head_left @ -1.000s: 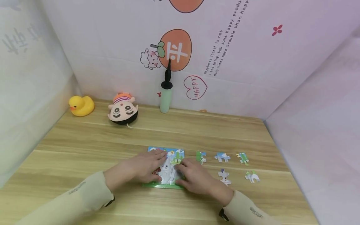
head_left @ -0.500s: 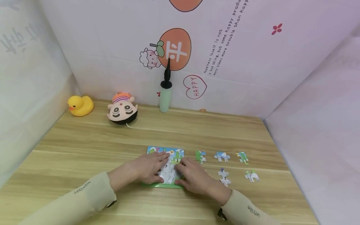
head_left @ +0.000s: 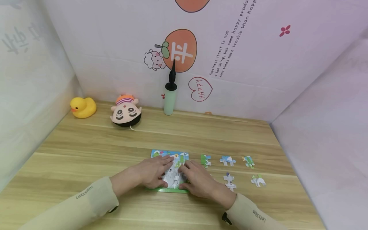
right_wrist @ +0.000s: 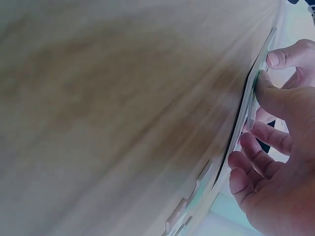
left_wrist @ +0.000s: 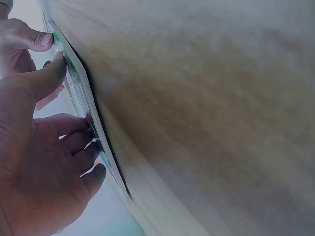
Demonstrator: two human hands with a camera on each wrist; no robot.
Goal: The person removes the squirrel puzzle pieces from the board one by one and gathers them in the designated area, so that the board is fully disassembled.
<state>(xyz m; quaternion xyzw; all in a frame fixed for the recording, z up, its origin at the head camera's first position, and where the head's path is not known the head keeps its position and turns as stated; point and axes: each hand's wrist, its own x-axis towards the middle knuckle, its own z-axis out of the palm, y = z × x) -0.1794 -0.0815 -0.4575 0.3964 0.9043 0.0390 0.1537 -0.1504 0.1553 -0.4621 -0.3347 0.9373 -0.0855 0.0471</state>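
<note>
Puzzle board (head_left: pixel 169 190) on the desk (head_left: pixel 161 214), under both hands.
Left hand (head_left: pixel 153 171) has slid slightly farther across it, fingers straight, gripping nothing; right hand (head_left: pixel 199 180) bends over its right edge, any pinch unclear. Loose pieces (head_left: pixel 228 160) right of the board suggest unfinished assembly.

I work inside a small booth arranged around a wood-patterned worktop (head_left: pixel 115 210); whether it belongs to a home or to a studio, I cannot tell. Pale sheeting (head_left: pixel 244 95) stands behind the plush doll (head_left: pixel 125 116) and also at both sides, and its back part carries cartoon drawings, the word HAPPY and a sentence about happiness. A yellow toy duck (head_left: pixel 83 108) sits to the left of the doll. To the doll's right, and nearer to me, lie a children's puzzle (head_left: pixel 172 175) and loose pieces (head_left: pixel 227 160).
</note>
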